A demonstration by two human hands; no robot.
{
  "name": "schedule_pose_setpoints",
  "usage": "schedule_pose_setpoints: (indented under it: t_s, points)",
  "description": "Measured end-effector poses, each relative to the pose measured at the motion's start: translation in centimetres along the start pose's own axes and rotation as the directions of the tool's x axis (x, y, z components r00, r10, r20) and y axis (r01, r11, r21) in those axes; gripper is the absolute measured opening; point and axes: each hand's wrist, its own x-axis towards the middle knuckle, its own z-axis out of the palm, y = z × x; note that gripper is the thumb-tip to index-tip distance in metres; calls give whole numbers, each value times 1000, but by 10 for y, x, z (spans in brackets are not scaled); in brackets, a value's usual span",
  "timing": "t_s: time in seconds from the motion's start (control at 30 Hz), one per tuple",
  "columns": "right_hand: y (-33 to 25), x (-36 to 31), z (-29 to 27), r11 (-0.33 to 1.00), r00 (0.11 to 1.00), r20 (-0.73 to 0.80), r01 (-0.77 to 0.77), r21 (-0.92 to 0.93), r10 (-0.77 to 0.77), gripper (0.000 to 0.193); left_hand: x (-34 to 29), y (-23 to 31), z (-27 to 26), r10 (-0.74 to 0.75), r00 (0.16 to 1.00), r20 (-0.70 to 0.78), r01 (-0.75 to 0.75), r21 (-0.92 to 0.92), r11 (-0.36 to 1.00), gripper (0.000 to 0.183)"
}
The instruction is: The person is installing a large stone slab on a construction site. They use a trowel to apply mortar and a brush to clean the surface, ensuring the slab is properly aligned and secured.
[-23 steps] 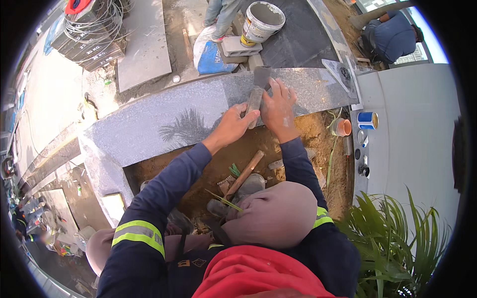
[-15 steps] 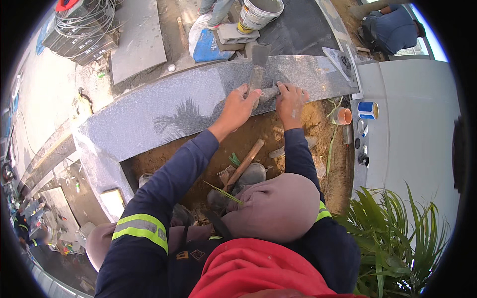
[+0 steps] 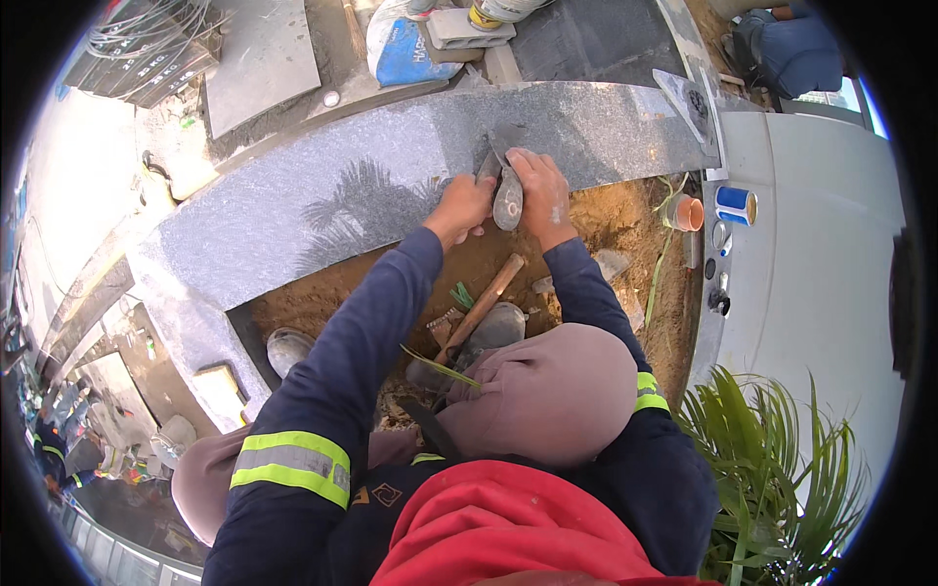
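Note:
Over the speckled grey stone slab (image 3: 391,186), my two hands meet. My left hand (image 3: 461,207) is closed around the handle of a putty knife (image 3: 488,167) smeared with grey. My right hand (image 3: 543,195) grips a second grey-caked hand tool (image 3: 508,203), whose rounded handle end has a hole and points toward me. A dark flat blade shows just beyond the fingers; which handle it belongs to is hard to make out. Below the hands, a wooden-handled tool (image 3: 486,305) leans in the soil beside my shoe (image 3: 498,327).
Brown soil (image 3: 611,210) fills the bed inside the slab. An orange-ended pipe (image 3: 688,213) and a blue can (image 3: 735,205) stand right, by a white wall (image 3: 821,244). A palm plant (image 3: 772,469) is lower right. A blue-white bag (image 3: 410,54) lies beyond; a co-worker (image 3: 796,54) crouches far right.
Both hands have come closer together and turned the tools. The putty knife's blade no longer stands up beyond my left hand, and the right tool's handle now points toward me.

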Motion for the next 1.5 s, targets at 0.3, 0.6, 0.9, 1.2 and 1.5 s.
schedule_pose_setpoints:
  t_s: [0.3, 0.6, 0.9, 1.2, 1.5]
  points:
    - [2, 22, 10, 986, 985, 126, -99, -133, 116, 38, -7, 1, 7, 2, 995, -97, -4, -27, 1000, 24]
    - [-7, 4, 13, 983, 991, 95, -80, -164, 97, 39, -15, 9, 2, 8, 998, -62, -10, -32, 999, 33]
    - [5, 18, 9, 992, 994, 69, -78, -104, 86, 34, -11, 5, 2, -47, 998, -37, 41, -136, 990, 31]
    - [7, 25, 2, 985, 985, 168, -9, -175, 38, 39, -9, 2, 1, -49, 997, -66, 43, -79, 996, 43]
    - [30, 52, 11, 980, 994, 95, -37, -193, 56, 37, -12, -7, 0, -66, 996, -61, 58, -125, 991, 42]
